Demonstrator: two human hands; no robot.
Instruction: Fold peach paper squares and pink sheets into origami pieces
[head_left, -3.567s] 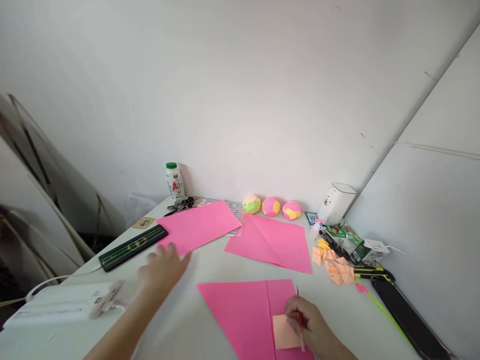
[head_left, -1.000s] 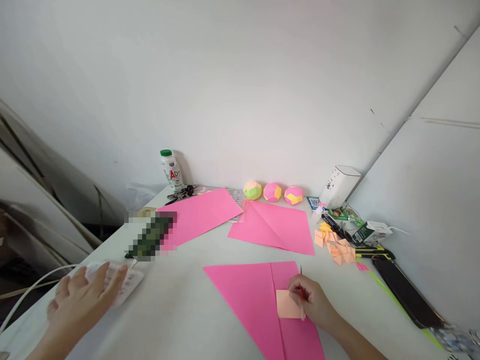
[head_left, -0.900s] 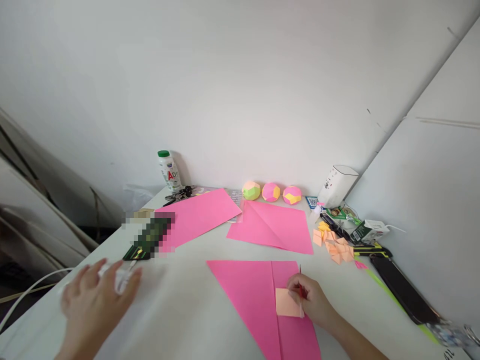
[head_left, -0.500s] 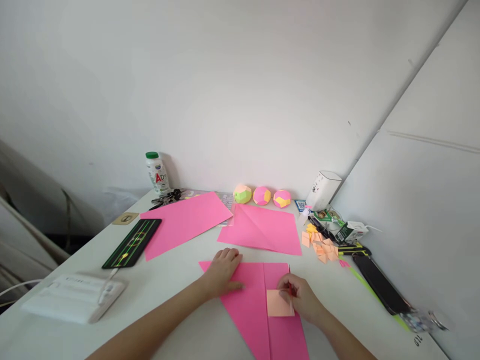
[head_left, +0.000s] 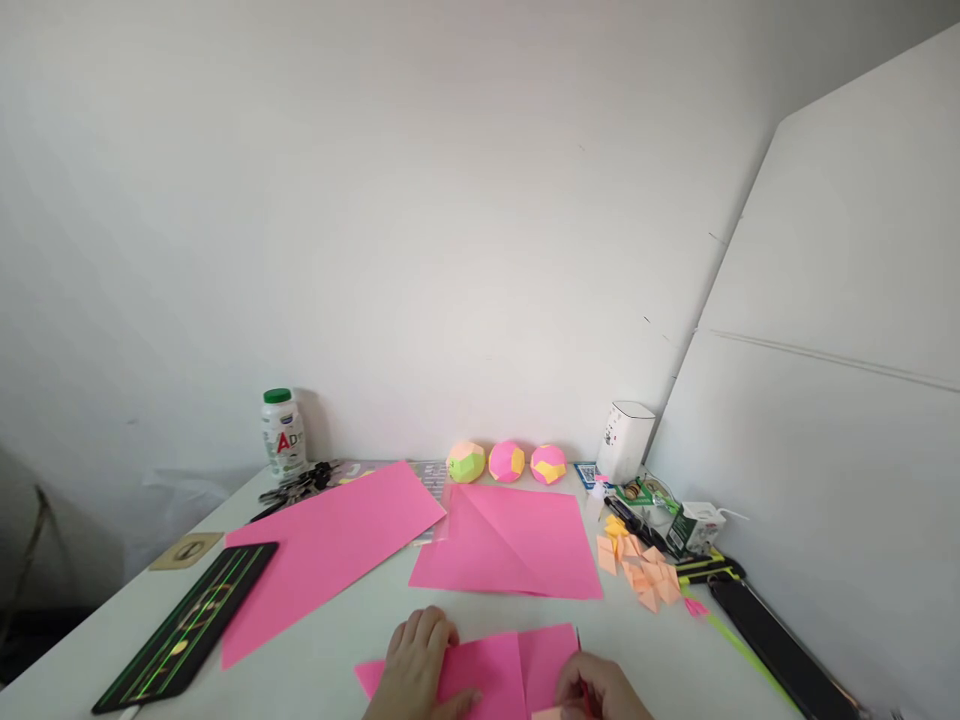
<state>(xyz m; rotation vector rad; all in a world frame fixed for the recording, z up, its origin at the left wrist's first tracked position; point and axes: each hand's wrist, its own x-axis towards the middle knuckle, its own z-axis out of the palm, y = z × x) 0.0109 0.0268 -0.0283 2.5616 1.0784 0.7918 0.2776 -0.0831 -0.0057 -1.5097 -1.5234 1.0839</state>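
A folded sheet of pink paper (head_left: 487, 665) lies at the bottom edge of the view, with a crease running down it. My left hand (head_left: 420, 660) rests on its left part, fingers stretched out and holding nothing. Over the right part, my right hand (head_left: 604, 685) is closed on a slim red pen (head_left: 585, 690), its dark end pointing up. Just left of that hand, the top edge of a peach paper square (head_left: 546, 714) shows on the pink sheet. The frame cuts off the rest of the square and the near part of the sheet.
Two more pink sheets (head_left: 337, 550) (head_left: 510, 540) lie behind. Several folded peach pieces (head_left: 649, 575) sit at right, near a black strap-like item (head_left: 780, 645). Three paper balls (head_left: 507, 461) line the wall. A phone (head_left: 187, 625) and white bottle (head_left: 283, 435) are left.
The view has tilted up, so the desk and both hands appear lower. Most of the peach square has gone out of frame. Both hands keep their places on the pink sheet.
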